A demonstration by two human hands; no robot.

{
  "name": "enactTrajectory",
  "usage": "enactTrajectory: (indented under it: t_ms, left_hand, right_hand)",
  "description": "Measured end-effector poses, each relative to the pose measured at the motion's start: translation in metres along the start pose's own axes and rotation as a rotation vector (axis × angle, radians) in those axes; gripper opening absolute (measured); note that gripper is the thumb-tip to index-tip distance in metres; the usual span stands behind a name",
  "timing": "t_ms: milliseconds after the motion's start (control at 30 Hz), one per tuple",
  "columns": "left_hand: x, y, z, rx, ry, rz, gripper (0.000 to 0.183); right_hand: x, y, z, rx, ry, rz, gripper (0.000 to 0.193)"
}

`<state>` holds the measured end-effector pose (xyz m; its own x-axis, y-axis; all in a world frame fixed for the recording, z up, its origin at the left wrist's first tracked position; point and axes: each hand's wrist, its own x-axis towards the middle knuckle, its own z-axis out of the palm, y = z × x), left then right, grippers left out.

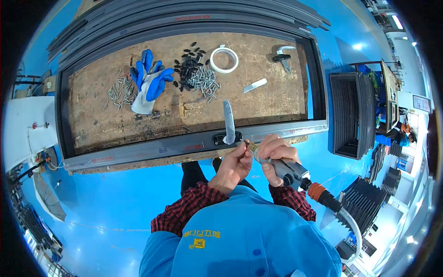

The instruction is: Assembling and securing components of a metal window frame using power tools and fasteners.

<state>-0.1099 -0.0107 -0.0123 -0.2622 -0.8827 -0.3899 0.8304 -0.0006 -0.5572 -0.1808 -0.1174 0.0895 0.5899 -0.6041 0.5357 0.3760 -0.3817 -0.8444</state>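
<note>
My right hand [277, 154] is wrapped round a pneumatic screwdriver [295, 174] with an orange collar and a pale hose. At its front end, the fingers of my left hand [235, 168] are pinched together; what they hold is too small to make out. Both hands are just in front of the near bar of a dark window frame [180, 142]. A handle [229, 121] with a wrapped grey lever stands on a black base on that bar, close to my left fingertips.
On the wooden worktable [263, 108] lie blue-and-white gloves [151, 85], loose screws [204, 81], black plastic pieces [188, 64], a roll of white tape [224, 59], a flat white-handled blade [255, 85] and another handle [282, 57]. Dark profiles [194, 18] line the far edge. Frames [353, 115] stack at right.
</note>
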Motion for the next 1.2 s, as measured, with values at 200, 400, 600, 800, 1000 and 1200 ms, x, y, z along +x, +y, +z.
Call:
enactTrajectory:
  t_ms: [200, 400, 600, 800, 1000, 1200]
  left_hand:
    - [0.002, 0.002, -0.007, -0.025, -0.039, -0.007, 0.016]
    - [-0.028, 0.001, 0.009, 0.246, 0.304, 0.111, 0.013]
    - [-0.049, 0.047, 0.064, 2.39, 0.048, 1.452, 0.042]
    - [-0.016, 0.074, 0.057, 2.591, -0.138, 1.155, 0.03]
    - [-0.013, 0.086, 0.055, 2.606, -0.248, 1.081, 0.022]
    - [-0.01, 0.094, 0.055, 2.597, -0.366, 0.982, 0.017]
  right_hand:
    - [0.014, 0.006, 0.009, -0.03, -0.129, 0.024, 0.026]
    - [0.018, 0.019, 0.008, 0.015, -0.134, 0.112, 0.028]
    - [0.019, 0.017, 0.011, 0.079, -0.035, 0.272, 0.028]
    - [0.017, 0.022, 0.019, 0.041, -0.016, 0.32, 0.028]
    - [0.015, 0.027, 0.016, 0.082, 0.022, 0.259, 0.028]
    - [0.016, 0.025, 0.019, 0.069, -0.002, 0.268, 0.028]
